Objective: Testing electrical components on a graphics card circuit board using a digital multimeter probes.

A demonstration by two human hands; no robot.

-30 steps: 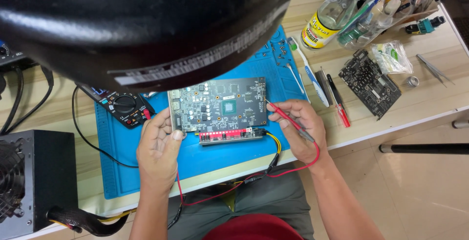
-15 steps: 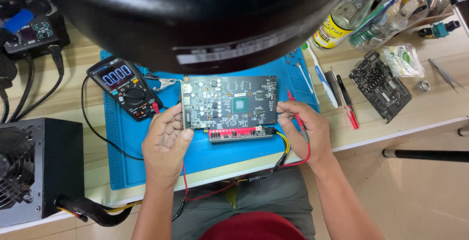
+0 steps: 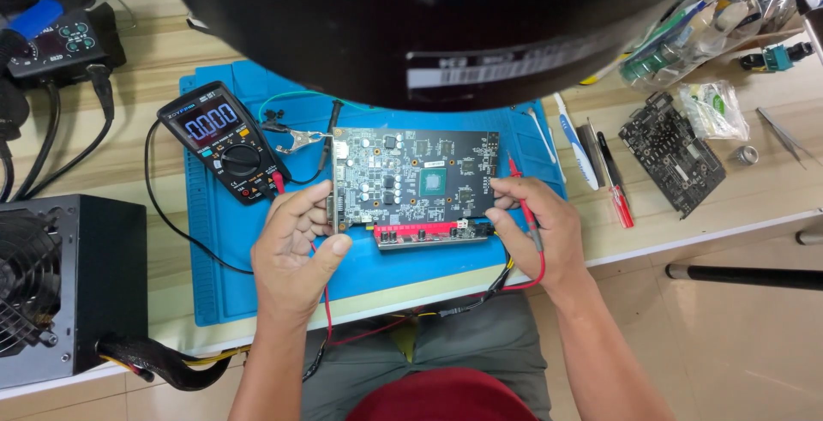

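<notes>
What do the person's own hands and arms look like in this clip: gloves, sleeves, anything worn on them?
Both hands are bare: no gloves on the left hand or the right hand. Both forearms are uncovered down to the bottom edge of the picture, with no sleeve in view. No watch, ring or wrist strap shows on either arm.

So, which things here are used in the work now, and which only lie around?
In use: circuit board, held by left hand; red probe in right hand; multimeter.

Lying about: second board, red screwdriver, power supply, tweezers.
</notes>
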